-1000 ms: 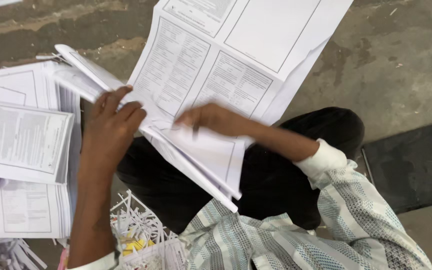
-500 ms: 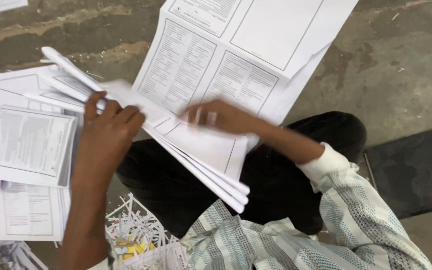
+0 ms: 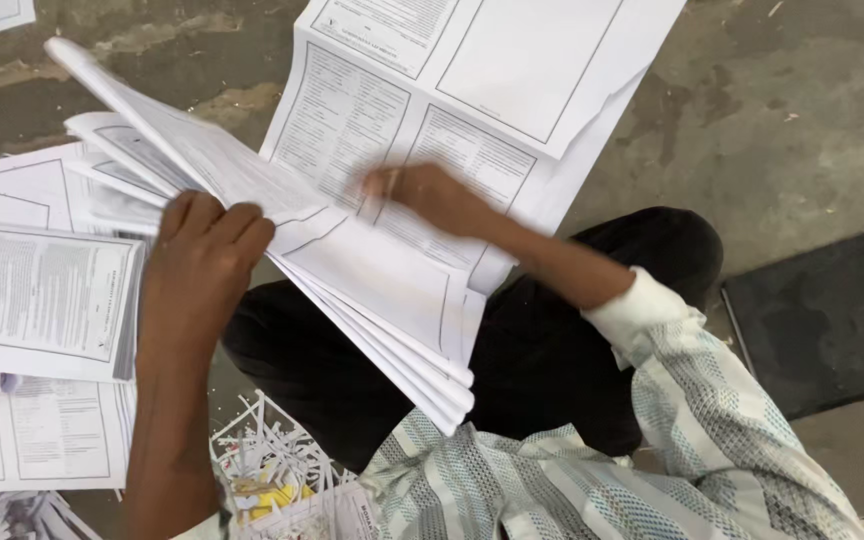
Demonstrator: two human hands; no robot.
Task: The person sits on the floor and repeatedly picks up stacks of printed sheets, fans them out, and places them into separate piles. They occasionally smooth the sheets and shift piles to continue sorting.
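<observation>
— so, what could slip from here?

— the folded stack of printed sheets (image 3: pixel 372 300). it fans out loosely toward 5 o'clock over the lap, pinched only at its upper edge, so the lower leaves could slide out and drop onto the paper trimmings (image 3: pixel 272 470) at 6 o'clock. the curled top leaves at 10 o'clock might also crease or tear if pulled against the hold.

— what causes that?

— a one-sided hold on many thin sheets, i'd judge, with nothing under the far end.

— and the grip?

— left hand (image 3: pixel 202 260) is clamped round the stack near the fold, fingers wrapped over the top. right hand (image 3: pixel 422 195) lies at about 12 o'clock from the stack, on the large unfolded printed sheet (image 3: pixel 512 90); it's motion-blurred, so i can't tell whether its fingers are pinching paper or just flat on it.

— anything else nearby?

— a pile of folded leaflets (image 3: pixel 42 300) at 9 o'clock, on the concrete floor (image 3: pixel 802 120), and a dark mat (image 3: pixel 832 310) at 3 o'clock.
</observation>
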